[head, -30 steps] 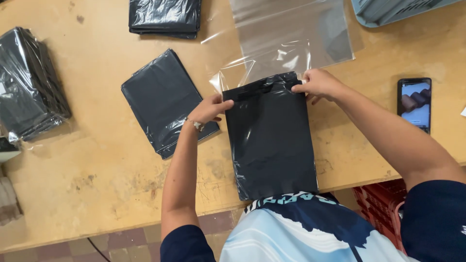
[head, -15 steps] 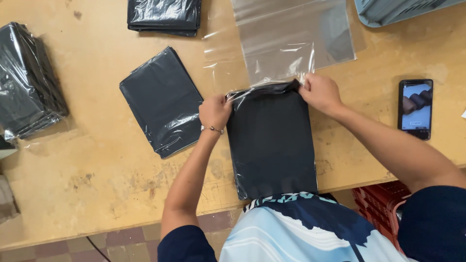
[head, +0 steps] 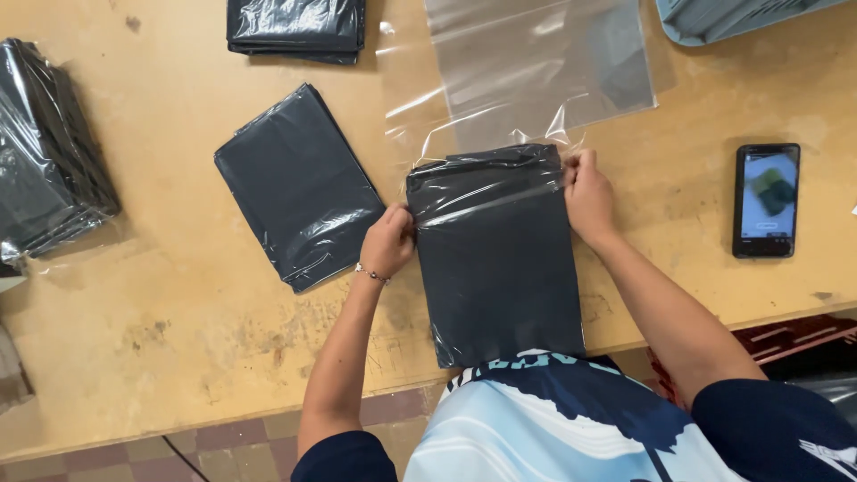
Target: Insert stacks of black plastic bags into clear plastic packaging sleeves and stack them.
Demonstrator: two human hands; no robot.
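Wide worktop of worn yellowish wood, scratched and stained, filling most of the view from the head camera.

In the middle of it, a flat dark grey folded item in a clear plastic bag, lying lengthwise, near end at the worktop edge close to the body. Taken here as the landmark for all places.

Beyond the far end of the bagged item, a large sheet of clear empty plastic bags, lying flat, shiny, its near edge touching the wrinkled mouth of the bag.

Left of the bagged item, apart from it, a second dark flat packet in clear film, turned at an angle. Far left, at the border of the view, a stack of dark packets wrapped in plastic. Beyond and to the left, another dark wrapped stack, cut off by the top border.

Right of the bagged item, well apart, a black smartphone with lit screen, flat on the worktop. Far right at the top corner, part of a grey-blue tray.

Left hand closed on the left edge of the bagged item, near its far end, pinching the film; thin bracelet at the wrist. Right hand closed on the far right corner, fingers curled over the plastic.
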